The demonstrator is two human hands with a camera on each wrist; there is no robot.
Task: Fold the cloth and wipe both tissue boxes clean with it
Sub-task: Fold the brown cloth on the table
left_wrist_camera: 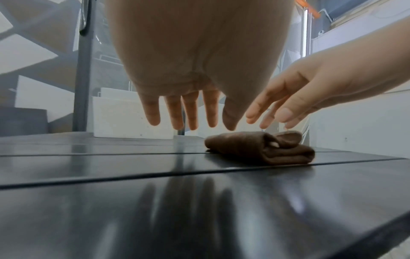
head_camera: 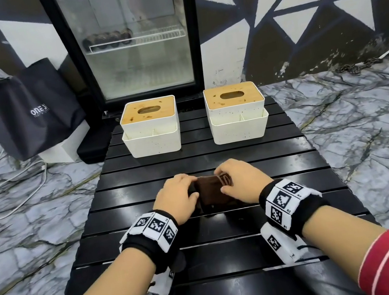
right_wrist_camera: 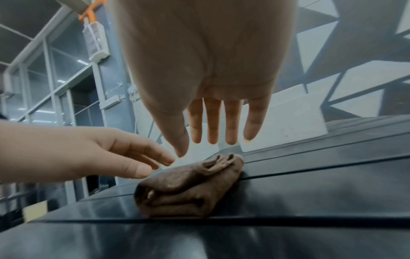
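A brown cloth [head_camera: 211, 192] lies folded into a small thick bundle on the black slatted table [head_camera: 221, 259]. My left hand [head_camera: 178, 194] and right hand [head_camera: 239, 181] flank it from either side. In the wrist views the left hand [left_wrist_camera: 188, 112] and right hand [right_wrist_camera: 221, 122] hover just above the cloth [left_wrist_camera: 255, 149] [right_wrist_camera: 188, 189], fingers straight and spread, gripping nothing. Two white tissue boxes with stained wooden lids stand at the table's far edge, one on the left [head_camera: 150, 126] and one on the right [head_camera: 236, 111].
A glass-door fridge [head_camera: 128, 42] stands right behind the table. A black shopping bag [head_camera: 33, 108] and a black case [head_camera: 92, 149] sit on the marble floor at the left, with white cables [head_camera: 0, 186] trailing nearby.
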